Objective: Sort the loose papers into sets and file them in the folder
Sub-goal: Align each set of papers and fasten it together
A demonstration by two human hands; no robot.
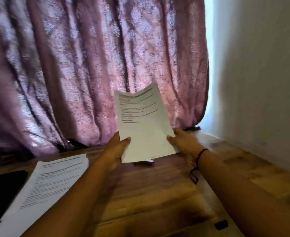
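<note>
Sorting | my left hand (117, 151), right hand (183, 142) pinch sheaf (144, 130) right of stack (52, 182) | next, probably: match its set, lay down

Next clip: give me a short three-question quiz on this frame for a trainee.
1. True or false: the left hand and the right hand both hold the sheets.
2. Where does the stack lie? A) on the table, left of the arms; B) on a chair; C) in the right hand.
3. Fill in: a thread band sits on the ___ wrist.
Key: 1 true; 2 A; 3 right.
</note>
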